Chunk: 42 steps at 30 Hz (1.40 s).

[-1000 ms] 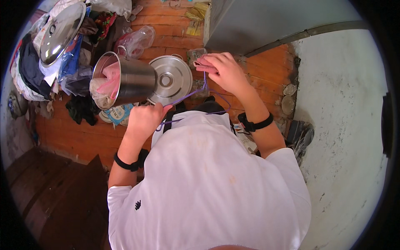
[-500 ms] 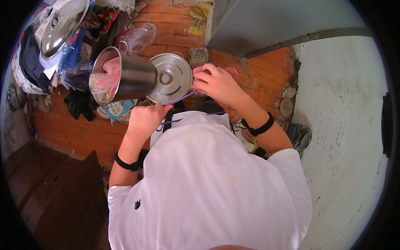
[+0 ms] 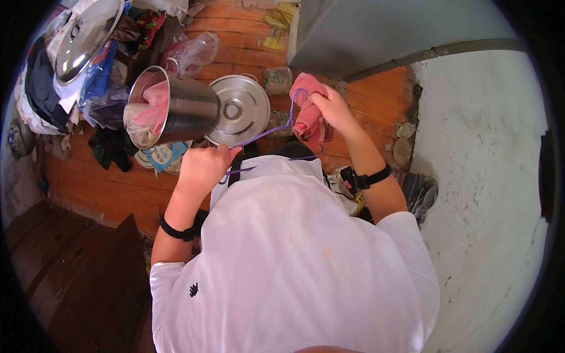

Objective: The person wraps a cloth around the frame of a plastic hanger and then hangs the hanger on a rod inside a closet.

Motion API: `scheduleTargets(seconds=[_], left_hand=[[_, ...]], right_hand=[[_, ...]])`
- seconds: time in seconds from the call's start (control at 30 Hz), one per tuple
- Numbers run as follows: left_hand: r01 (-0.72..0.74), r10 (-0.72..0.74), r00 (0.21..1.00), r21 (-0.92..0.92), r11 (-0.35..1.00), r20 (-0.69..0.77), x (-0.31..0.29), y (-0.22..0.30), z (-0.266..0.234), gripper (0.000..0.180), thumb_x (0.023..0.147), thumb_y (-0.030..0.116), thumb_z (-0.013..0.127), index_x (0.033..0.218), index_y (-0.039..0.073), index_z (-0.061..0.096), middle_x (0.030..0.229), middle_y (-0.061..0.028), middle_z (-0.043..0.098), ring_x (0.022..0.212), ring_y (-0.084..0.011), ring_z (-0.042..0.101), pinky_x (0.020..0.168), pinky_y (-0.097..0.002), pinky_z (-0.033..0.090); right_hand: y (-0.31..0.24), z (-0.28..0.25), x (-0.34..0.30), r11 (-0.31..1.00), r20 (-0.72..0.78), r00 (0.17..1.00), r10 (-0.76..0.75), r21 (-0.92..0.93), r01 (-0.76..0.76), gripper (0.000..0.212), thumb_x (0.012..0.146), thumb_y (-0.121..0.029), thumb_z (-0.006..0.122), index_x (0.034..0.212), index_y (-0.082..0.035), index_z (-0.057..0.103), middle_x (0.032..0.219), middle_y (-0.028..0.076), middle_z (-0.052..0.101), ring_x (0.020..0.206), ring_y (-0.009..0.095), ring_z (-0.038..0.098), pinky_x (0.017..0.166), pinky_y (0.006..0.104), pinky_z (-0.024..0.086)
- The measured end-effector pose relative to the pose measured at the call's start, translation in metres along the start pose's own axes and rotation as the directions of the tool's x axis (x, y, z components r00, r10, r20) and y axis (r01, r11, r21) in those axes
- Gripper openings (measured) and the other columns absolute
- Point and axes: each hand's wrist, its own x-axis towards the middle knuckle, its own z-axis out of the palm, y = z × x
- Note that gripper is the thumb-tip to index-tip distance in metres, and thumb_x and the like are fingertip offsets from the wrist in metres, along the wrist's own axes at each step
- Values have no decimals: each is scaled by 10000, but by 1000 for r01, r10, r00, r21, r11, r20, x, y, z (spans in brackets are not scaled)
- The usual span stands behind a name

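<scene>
My left hand (image 3: 203, 167) is closed in front of my white shirt, pinching a thin purple cord (image 3: 265, 134). A bit of pink shows at its fingertips. From there the cord runs up to a rolled pink-red towel (image 3: 310, 115), where it loops over the towel's upper part. Ahead and to the right, my right hand (image 3: 333, 110) grips that towel from its right side, thumb on top. A slack end of the cord lies across my shirt front. Beyond my left hand, a steel pot (image 3: 194, 110) lies tipped, its mouth to the left, with pink and whitish plastic bags (image 3: 154, 109) inside.
A round steel lid-like disc (image 3: 253, 109) lies against the pot's base. Heaped clothes (image 3: 44, 88) fill the far left, topped by a shiny lid (image 3: 88, 44). A clear plastic bag (image 3: 200, 53) sits behind the pot. A grey panel (image 3: 400, 35) and pale wall (image 3: 482, 176) bound the right.
My right hand has swung outward to the right and turned, bringing the towel and the cord looped on it into full view. My left hand stays nearly in place.
</scene>
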Motion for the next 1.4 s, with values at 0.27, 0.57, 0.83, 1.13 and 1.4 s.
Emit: scheduleTargets(seconds=[0.27,0.57,0.83,1.13,1.4], left_hand=[[20,-20,1000,6,1000,13,2,-2,-1,501,1018,398,781,646,139,566,497,-85,567,433,-292,606,424,-387,486],[-29,28,999,20,999,44,17,8,-2,538,988,457,791,617,122,591,477,-88,555,406,-285,593,410,-372,495],[-100,100,995,-7,995,6,23,15,2,531,990,452,787,626,134,566,467,-73,524,397,-283,582,404,-374,485],[-97,97,995,14,995,15,23,11,1,530,1001,456,773,628,137,574,473,-68,545,403,-271,599,405,-369,490],[-51,51,998,17,999,24,15,18,3,527,991,456,781,624,129,588,474,-76,557,405,-278,608,405,-370,504]], right_hand=[[26,-13,-43,972,186,958,218,-130,-196,450,964,-314,700,1261,24,706,1072,143,777,992,248,736,930,394,574],[-34,-4,-38,971,-193,975,113,-186,-149,457,901,-350,850,1091,29,679,1027,217,766,938,273,739,857,407,585],[-36,5,-35,996,-333,943,-9,-86,-21,473,890,-347,876,1082,43,691,1005,186,744,925,266,719,857,407,568],[-41,10,-51,991,-182,980,-78,-120,57,389,912,-313,833,1095,20,749,1031,199,736,948,359,711,854,432,562],[-24,-9,-64,904,171,972,-164,-368,217,315,876,-265,820,1033,-4,739,991,200,720,884,390,681,824,435,560]])
